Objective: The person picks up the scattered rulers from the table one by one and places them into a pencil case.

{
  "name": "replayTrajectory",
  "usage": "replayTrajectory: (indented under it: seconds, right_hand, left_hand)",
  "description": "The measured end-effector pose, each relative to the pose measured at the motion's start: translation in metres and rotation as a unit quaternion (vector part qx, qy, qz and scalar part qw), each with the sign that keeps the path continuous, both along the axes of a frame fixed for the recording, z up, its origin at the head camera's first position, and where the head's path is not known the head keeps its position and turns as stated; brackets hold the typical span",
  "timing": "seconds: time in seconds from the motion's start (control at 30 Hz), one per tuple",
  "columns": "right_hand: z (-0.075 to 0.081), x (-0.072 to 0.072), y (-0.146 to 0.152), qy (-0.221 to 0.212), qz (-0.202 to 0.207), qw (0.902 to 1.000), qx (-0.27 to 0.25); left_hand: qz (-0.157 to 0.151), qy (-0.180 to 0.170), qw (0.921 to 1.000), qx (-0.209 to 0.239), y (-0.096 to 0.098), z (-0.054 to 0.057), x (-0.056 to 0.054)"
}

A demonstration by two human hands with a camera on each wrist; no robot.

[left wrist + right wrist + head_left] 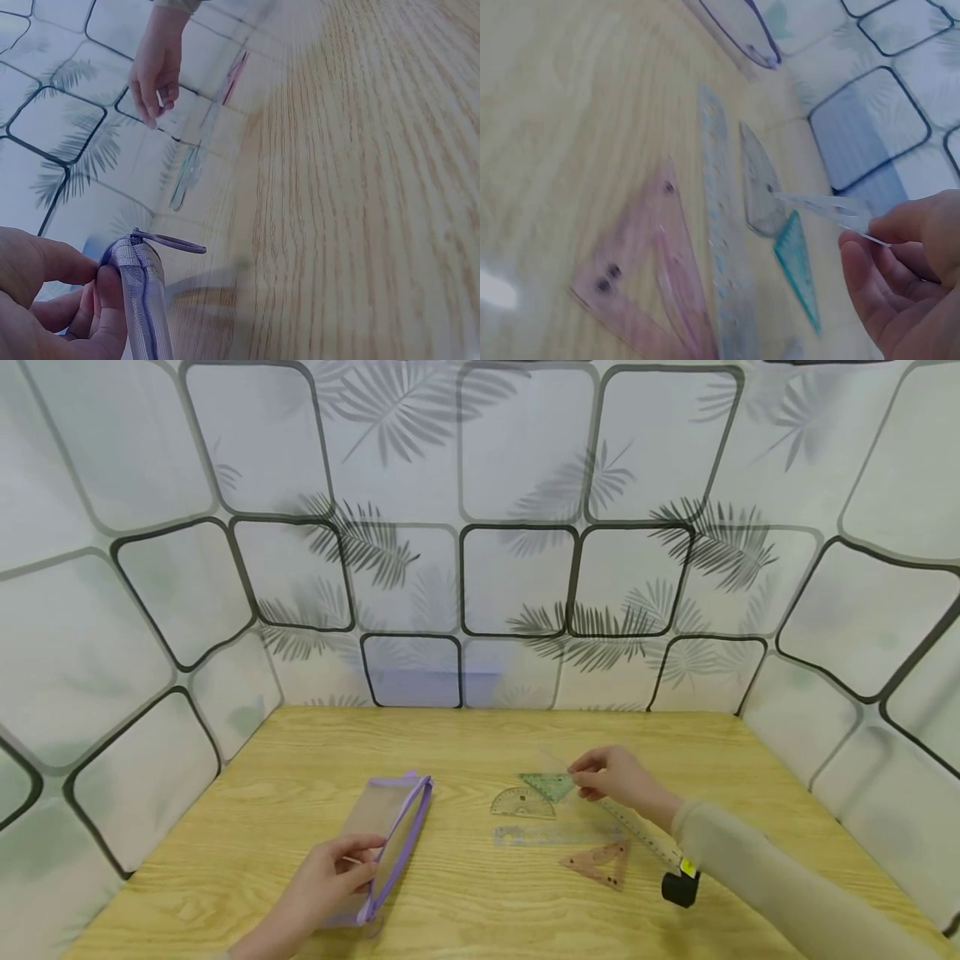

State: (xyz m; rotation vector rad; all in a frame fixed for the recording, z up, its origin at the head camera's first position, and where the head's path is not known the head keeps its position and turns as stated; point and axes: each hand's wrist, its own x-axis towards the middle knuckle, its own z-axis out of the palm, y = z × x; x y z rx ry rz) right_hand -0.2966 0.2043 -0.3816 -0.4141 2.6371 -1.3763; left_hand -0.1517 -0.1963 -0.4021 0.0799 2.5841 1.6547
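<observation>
My left hand [333,872] pinches the open edge of a see-through zip pouch [378,814] with purple trim; the left wrist view shows its zipper pull [176,243]. Over the table on the right, my right hand [611,777] pinches a thin clear plastic ruler [821,204] between thumb and fingers. Close below it lie a green set square [799,266] and a clear protractor [522,806]. Nearer me are a clear ruler with cut-outs [551,836] and a pink set square [600,863]. A marked strip [637,831] runs from the right hand towards the tape measure; I cannot tell which it belongs to.
A black and yellow tape measure [680,887] stands beneath the right forearm. Patterned white cloth walls [517,581] enclose the wooden table [247,810] at the back and both sides.
</observation>
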Motion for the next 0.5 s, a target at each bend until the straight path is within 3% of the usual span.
replayTrajectory:
  seconds: [0.17, 0.5]
  right_hand:
    - [-0.002, 0.005, -0.016, -0.039, -0.009, 0.9978, -0.053]
    - [-0.004, 0.018, -0.052, -0.099, 0.031, 0.9893, -0.102]
  left_hand:
    - [-0.001, 0.011, 0.9999, -0.012, 0.001, 0.001, -0.003]
    - [0.029, 0.004, 0.9996, 0.001, 0.005, 0.002, -0.005]
